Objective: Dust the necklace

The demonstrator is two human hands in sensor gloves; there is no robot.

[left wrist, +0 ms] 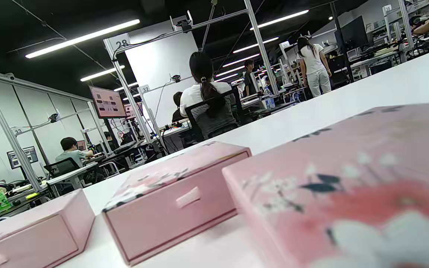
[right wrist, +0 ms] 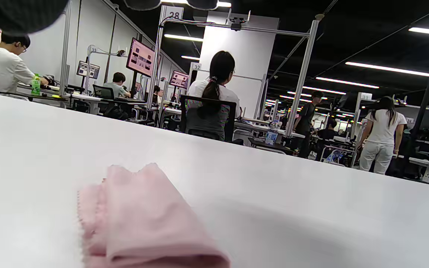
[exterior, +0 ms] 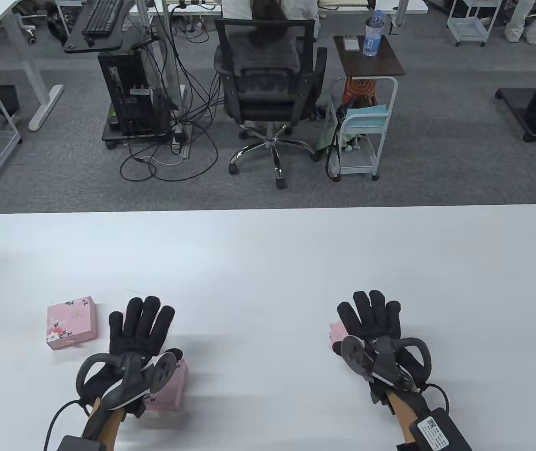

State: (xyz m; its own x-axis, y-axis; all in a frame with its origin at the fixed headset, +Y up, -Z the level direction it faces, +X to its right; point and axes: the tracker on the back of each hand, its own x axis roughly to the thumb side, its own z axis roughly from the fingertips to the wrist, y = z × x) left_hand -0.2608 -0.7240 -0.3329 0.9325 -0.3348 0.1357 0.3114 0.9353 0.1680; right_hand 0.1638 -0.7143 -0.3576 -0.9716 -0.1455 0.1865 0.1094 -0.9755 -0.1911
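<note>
My left hand (exterior: 141, 324) hovers flat with its fingers spread, holding nothing. A pink floral jewellery box (exterior: 71, 322) lies just left of it. A second pink box (exterior: 171, 387) lies under its wrist tracker. The left wrist view shows three pink boxes close up: a large near one (left wrist: 348, 186), a middle one with a drawer tab (left wrist: 173, 197) and one at the left edge (left wrist: 32, 230). My right hand (exterior: 371, 314) is spread flat over a folded pink cloth (exterior: 335, 334), which also shows lying loose in the right wrist view (right wrist: 143, 223). No necklace is in view.
The white table (exterior: 268, 263) stretches wide between and beyond the hands. Its far edge runs across the middle of the table view. Beyond it stand an office chair (exterior: 268, 89) and a small cart (exterior: 364, 127).
</note>
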